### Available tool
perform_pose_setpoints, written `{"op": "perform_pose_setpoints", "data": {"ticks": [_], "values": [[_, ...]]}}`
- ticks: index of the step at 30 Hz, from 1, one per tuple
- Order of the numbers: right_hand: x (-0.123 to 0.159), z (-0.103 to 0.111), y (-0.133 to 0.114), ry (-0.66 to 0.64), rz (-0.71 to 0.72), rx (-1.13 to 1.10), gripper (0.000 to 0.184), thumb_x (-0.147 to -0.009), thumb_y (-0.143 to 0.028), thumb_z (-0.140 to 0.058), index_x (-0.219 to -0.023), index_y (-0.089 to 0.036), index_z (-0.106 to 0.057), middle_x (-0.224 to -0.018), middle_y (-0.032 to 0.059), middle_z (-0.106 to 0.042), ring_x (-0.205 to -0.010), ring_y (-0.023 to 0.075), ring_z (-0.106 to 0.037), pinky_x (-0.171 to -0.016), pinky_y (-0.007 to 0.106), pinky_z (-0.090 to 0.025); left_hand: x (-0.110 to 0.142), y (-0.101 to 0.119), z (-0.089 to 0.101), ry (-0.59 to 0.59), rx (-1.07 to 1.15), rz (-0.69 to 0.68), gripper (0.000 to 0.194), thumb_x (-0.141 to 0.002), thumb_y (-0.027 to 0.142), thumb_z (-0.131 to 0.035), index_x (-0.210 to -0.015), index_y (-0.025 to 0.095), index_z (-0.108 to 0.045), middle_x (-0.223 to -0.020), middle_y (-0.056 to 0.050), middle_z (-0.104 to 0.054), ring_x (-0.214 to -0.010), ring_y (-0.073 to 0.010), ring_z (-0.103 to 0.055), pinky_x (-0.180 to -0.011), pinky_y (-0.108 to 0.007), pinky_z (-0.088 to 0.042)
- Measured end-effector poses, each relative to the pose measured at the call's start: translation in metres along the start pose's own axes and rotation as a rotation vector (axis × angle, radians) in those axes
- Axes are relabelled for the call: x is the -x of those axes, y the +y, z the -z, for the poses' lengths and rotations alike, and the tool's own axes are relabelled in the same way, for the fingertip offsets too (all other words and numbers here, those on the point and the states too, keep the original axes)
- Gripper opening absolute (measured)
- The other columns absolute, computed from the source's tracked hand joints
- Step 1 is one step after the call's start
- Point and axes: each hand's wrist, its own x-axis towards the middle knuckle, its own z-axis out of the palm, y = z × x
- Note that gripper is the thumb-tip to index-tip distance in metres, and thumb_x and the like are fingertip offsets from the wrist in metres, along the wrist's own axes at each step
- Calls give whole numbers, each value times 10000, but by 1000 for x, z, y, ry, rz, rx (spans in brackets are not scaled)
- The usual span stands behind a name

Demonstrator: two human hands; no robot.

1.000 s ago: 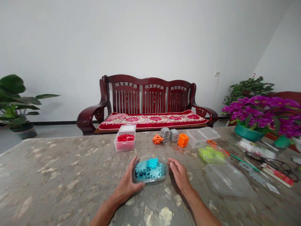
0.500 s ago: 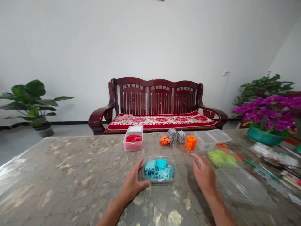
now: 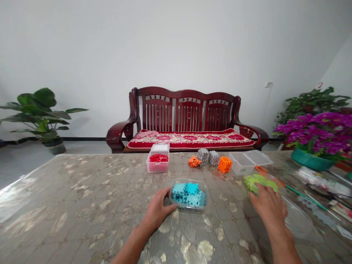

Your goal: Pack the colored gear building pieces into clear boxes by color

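A clear plastic container (image 3: 189, 209) filled with teal interlocking pieces (image 3: 191, 196) sits on the table. At its left end is my left hand (image 3: 158, 205), thumb at the near corner and fingers at the far one, holding it. My right hand (image 3: 271, 205) reaches over the right side with fingers spread and bent downward. Under and beyond its fingertips lie yellow-green pieces (image 3: 254, 181) in or beneath clear plastic. A clear plastic lid (image 3: 301, 220) is partly covered by this hand; whether the fingers touch it I cannot tell.
Farther back stand a box of red pieces (image 3: 157, 167), orange cubes (image 3: 224, 165), grey cubes (image 3: 203, 157) and an open clear box (image 3: 242, 164). At right are a green stick (image 3: 305, 196), grey flat pieces (image 3: 316, 209) and a teal flower pot (image 3: 310, 160). A wooden bench (image 3: 118, 134) stands behind.
My right hand has moved right, from beside the teal container to over the yellow-green pieces and clear lid. My left hand stays at the container. The view has shifted slightly.
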Motion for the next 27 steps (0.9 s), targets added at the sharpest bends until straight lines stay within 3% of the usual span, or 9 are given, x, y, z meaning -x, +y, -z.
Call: {"op": "perform_pose_setpoints", "data": {"ticks": [5, 10, 14, 19, 23, 27], "values": [[-5, -11, 4, 61, 30, 7, 403, -821, -363, -564, -1142, -192, -736, -1026, 173, -728, -858, 330, -670, -701, 427, -504, 1, -1, 0, 6, -2, 2, 596, -650, 196, -712, -1244, 202, -661, -1070, -31, -727, -1050, -273, -649, -977, -383, -489], [-8, -8, 1, 32, 41, -14, 404, -835, -295, -490, -1128, -172, -739, -981, 176, -746, -820, 330, -693, -692, 439, -507, 3, -2, -1, 7, 3, 2, 582, -656, 189, -701, -1238, 199, -667, -1040, -30, -728, -1025, -269, -651, -966, -378, -488], [-5, 14, -1, 69, 96, -10, 414, -840, -266, -448, -1118, -146, -730, -958, 175, -734, -859, 329, -684, -724, 433, -510, 3, -2, -2, 9, 1, -7, 576, -665, 189, -695, -1240, 191, -665, -1061, -38, -727, -1041, -270, -644, -978, -377, -477], [-1, 63, -7, 285, 162, -229, 483, -854, -363, -405, -1211, -188, -679, -1002, 154, -706, -937, 337, -649, -813, 444, -500, 3, -4, -2, 6, -7, -7, 586, -659, 192, -708, -1243, 208, -665, -1081, -42, -734, -1049, -276, -644, -981, -383, -478], [-3, 86, -13, 330, 49, -534, 490, -813, -430, -438, -1170, -227, -706, -903, 102, -694, -810, 290, -637, -754, 416, -492, 3, -3, -2, 8, -14, -7, 577, -663, 196, -705, -1239, 213, -670, -1109, -47, -735, -1058, -280, -645, -983, -386, -480], [-6, 87, -20, 311, -110, -775, 517, -777, -472, -514, -1149, -193, -738, -849, 76, -693, -728, 247, -619, -747, 399, -488, 3, -2, -1, 10, -7, 0, 564, -663, 214, -701, -1226, 212, -678, -1113, -55, -738, -1066, -287, -649, -989, -396, -484]]}}
